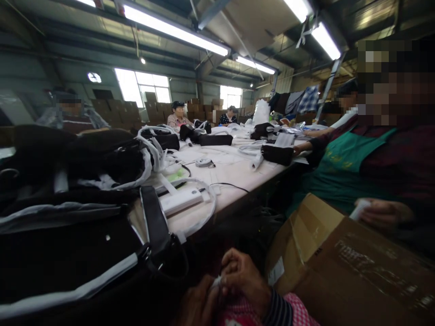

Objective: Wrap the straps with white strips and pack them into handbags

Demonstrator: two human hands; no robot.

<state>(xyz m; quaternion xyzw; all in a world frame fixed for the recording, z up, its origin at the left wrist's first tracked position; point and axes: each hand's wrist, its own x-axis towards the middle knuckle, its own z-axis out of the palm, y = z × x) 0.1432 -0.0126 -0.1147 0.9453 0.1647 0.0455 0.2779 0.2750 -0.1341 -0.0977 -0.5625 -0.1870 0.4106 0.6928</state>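
Long table [226, 170] reaches away beyond the fingers [234, 259], loaded with dark bags; the big black bag [74, 246] lies to their left, white wrapping already along its edge strip. Cardboard box [370, 271] just right of the fingers, tilted, flap up. Past it, a co-worker in a green apron [350, 156], one hand [382, 213] by the box's edge with something pale. White block [181, 201] on the near table edge, up and left of the fingers. Right hand [246, 276], striped cuff, has thumb and fingertips pressed together on a small white piece [216, 282]; left hand [197, 301] appears closed on its other side. The piece sits between both sets of fingertips, low, off the table. Handling looks under way, not done: piece not yet released or set down; how much is left, can't judge. Hard to read: left hand dim and cut off at the lower edge, piece mostly covered and too small to identify, area under the table near black.
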